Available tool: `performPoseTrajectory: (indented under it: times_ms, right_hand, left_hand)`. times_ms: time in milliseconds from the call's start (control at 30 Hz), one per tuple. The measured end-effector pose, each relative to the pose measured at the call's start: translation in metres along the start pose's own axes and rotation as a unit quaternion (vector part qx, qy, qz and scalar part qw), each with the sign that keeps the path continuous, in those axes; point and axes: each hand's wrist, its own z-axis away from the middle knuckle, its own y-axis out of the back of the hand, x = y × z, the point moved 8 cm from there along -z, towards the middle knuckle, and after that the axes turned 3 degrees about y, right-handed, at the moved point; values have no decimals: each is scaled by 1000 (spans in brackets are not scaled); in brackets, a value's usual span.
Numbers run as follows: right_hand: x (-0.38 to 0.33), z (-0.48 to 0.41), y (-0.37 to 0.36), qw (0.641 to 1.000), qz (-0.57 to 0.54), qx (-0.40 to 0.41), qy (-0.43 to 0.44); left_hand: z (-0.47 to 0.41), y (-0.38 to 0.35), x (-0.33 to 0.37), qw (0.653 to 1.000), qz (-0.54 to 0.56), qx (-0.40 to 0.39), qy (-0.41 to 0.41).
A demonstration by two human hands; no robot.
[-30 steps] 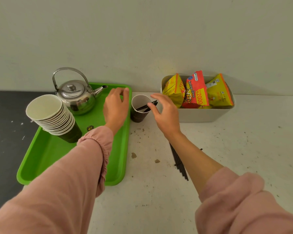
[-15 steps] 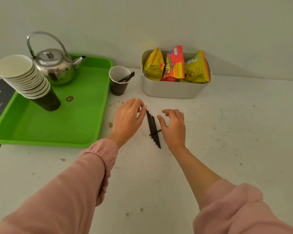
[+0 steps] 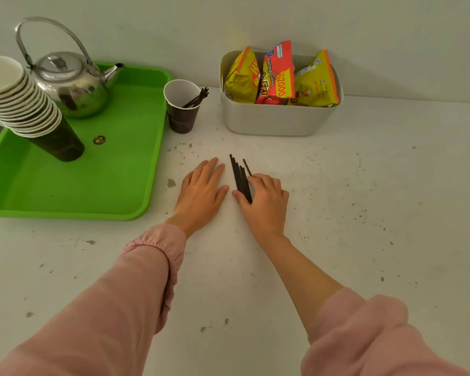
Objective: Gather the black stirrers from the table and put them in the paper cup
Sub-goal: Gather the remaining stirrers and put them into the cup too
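A bundle of several black stirrers (image 3: 238, 175) lies on the white table, pointing away from me. My right hand (image 3: 266, 202) closes on their near ends, thumb on the left side and curled fingers on the right. One stirrer sits slightly apart on the right, under my fingers. My left hand (image 3: 201, 191) rests flat and open on the table just left of the bundle, not touching it. The brown paper cup (image 3: 182, 115) stands upright farther back, next to the tray, with a few stirrers (image 3: 197, 98) leaning inside it.
A green tray (image 3: 114, 185) on the left carries a steel kettle (image 3: 68, 85) and a tilted stack of paper cups (image 3: 25, 107). A white bin (image 3: 277, 120) of snack packets (image 3: 278, 74) stands right of the cup, against the wall.
Both hands came back from the cup to the stirrers on the table. My right hand has since closed over the bundle's near ends, and my left hand has flattened beside it.
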Motion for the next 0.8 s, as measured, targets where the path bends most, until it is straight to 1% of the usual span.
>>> performPoseTrajectory:
  times_ms: [100, 167, 200, 267, 333, 400, 500, 800]
  right_hand:
    - [-8, 2, -3, 999, -32, -1, -11]
    - [-8, 4, 0, 997, -46, 20, -51]
    - [-6, 6, 1, 996, -37, 30, -80]
    - [-1, 9, 0, 992, -12, 26, -121]
    - [-3, 11, -3, 992, -20, 17, -124]
    - [-7, 9, -2, 991, -41, 25, -127]
    - [-10, 5, -1, 990, -45, 25, -134]
    - [-10, -10, -8, 988, -84, -19, -125]
  left_hand:
    - [-1, -1, -4, 999, -11, -24, -21]
    - [1, -4, -7, 998, -14, -42, -35]
    - [2, -6, -8, 998, -13, -54, -40]
    - [5, -10, -11, 996, -9, -78, -45]
    - [5, -12, -13, 994, -6, -93, -49]
    - [4, -12, -13, 994, 0, -101, -51]
    - [4, -13, -14, 992, 8, -111, -51]
    - [5, -12, -14, 992, 20, -117, -50]
